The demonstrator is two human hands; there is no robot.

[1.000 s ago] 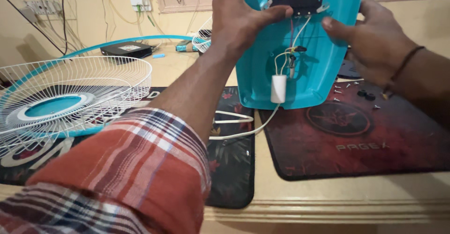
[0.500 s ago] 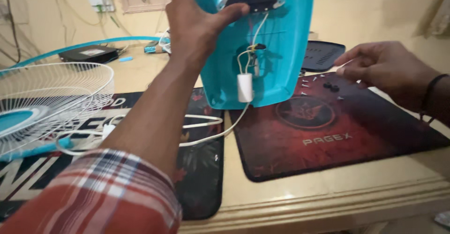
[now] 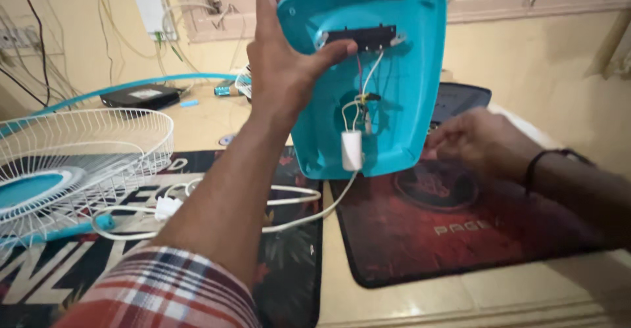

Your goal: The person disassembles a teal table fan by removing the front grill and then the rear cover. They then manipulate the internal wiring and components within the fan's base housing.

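Nearest the camera, a plaid sleeve [image 3: 167, 288] in red, white and dark blue covers the person's left upper arm. The bare forearm rises from it toward the middle of the view.

On the near table [image 3: 407, 302] lie two dark mats side by side. The left mat [image 3: 289, 269] carries a loose white cable [image 3: 289, 193] and a white plug [image 3: 167, 206]. The right mat [image 3: 460, 229] is reddish with a round emblem. The right hand [image 3: 476, 144] rests low over this mat, just beside the lower right edge of the turquoise fan base cover [image 3: 394, 85]. Its fingers are curled inward toward the cover; whether they pinch anything cannot be told. A dark band [image 3: 536, 167] circles the wrist.

The left hand [image 3: 286, 71] grips the cover at its upper left edge, fingers wrapped behind the rim and thumb pressed on the inner face next to a black switch block [image 3: 365, 37]. The cover stands upright, hollow side to the camera, lower edge at the mats. Red and white wires run down from the block to a white cylindrical capacitor [image 3: 351, 150], from which the white cable continues.

To the left, a white wire fan guard [image 3: 85, 150] with a turquoise centre lies on the table. Farther back sit a flat black box [image 3: 141, 96] and, on the wall, a white switch box [image 3: 151, 10].
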